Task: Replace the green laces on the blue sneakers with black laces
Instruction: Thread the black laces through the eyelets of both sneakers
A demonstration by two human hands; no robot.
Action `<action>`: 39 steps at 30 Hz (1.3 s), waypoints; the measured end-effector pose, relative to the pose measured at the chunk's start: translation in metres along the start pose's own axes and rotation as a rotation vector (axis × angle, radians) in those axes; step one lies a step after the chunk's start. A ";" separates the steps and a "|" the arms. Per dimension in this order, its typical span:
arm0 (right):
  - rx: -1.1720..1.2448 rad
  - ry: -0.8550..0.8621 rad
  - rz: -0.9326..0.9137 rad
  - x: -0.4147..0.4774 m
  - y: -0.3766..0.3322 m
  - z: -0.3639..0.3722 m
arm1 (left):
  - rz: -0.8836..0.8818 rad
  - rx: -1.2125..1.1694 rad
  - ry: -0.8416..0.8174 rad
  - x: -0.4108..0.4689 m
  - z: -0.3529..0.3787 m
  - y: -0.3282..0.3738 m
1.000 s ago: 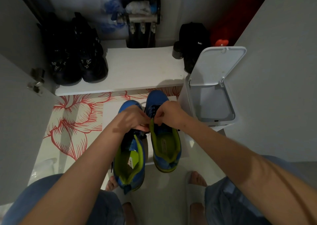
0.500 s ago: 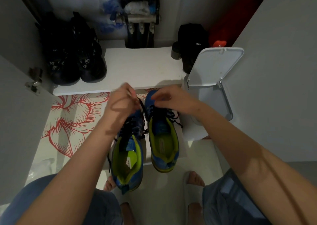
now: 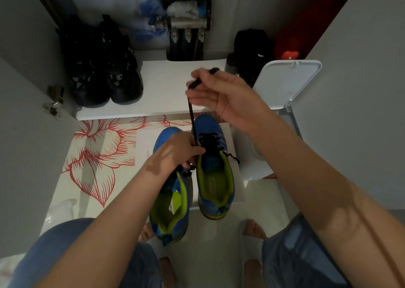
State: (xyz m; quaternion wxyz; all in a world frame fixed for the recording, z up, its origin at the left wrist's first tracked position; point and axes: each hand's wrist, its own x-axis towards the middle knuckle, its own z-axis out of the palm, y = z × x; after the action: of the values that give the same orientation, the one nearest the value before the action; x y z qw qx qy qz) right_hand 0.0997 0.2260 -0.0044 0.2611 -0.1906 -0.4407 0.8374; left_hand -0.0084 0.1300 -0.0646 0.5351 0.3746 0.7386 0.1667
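Two blue sneakers with lime-green linings stand side by side on the floor. The right sneaker (image 3: 213,178) carries a black lace (image 3: 191,110) through its eyelets. My right hand (image 3: 221,96) is raised above the shoes and pinches the free end of that lace, which runs taut down to the eyelets. My left hand (image 3: 178,151) grips the lace low down at the tongue, over the left sneaker (image 3: 173,208). Part of the left sneaker's front is hidden by that hand.
A white lidded bin (image 3: 285,86) stands open at the right. A low white shelf (image 3: 162,90) behind holds a pair of black shoes (image 3: 103,68) and a black bag (image 3: 252,48). A red flower-patterned mat (image 3: 96,154) lies left. My feet and knees are below.
My right hand has risen from the shoe's tongue, drawing the black lace upward and taut. My left hand stayed low at the eyelets.
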 end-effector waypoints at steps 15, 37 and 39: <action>-0.071 0.061 0.061 -0.005 -0.006 -0.005 | -0.013 0.100 0.067 0.004 0.002 0.001; -0.923 -0.086 0.596 -0.028 0.036 -0.026 | 0.334 -0.532 0.080 -0.001 -0.022 0.017; -1.106 0.038 0.645 -0.031 0.029 -0.044 | 0.336 -0.390 0.154 0.003 -0.015 0.015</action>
State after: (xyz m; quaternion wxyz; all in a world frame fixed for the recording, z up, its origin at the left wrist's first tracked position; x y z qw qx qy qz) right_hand 0.1405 0.2217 -0.0503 -0.1330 -0.4348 -0.7236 0.5192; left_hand -0.0169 0.1440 -0.0513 0.5040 0.3680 0.6586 0.4204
